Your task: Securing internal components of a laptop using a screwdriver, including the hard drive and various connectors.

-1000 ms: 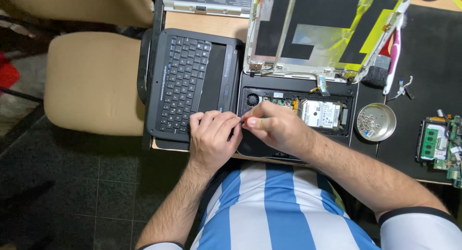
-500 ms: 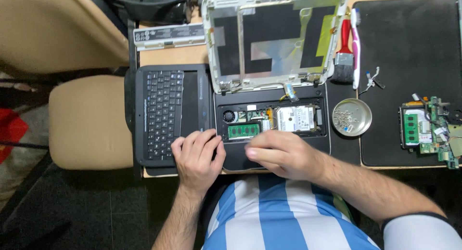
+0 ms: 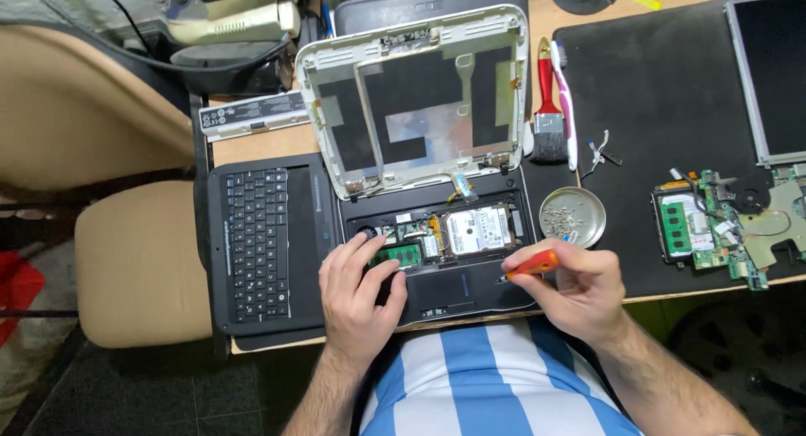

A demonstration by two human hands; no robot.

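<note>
The left hand lies flat and unclenched, gripping nothing, on the palm rest of the opened black laptop base, fingertips touching the green memory module at about 10 o'clock from the touchpad. The right hand is clenched on an orange-handled screwdriver, tip pointing toward 9 o'clock over the base's right front edge. A round metal dish of screws sits at 12 o'clock from that hand, and a detached black keyboard lies at 9 o'clock from the base.

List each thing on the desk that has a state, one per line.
Laptop base: opened, internals exposed.
Screen shell: propped up, panel removed.
Keyboard: detached, lying beside the base.
Screw dish: holding screws.
Right hand: gripping orange screwdriver.
Left hand: resting on base.
</note>
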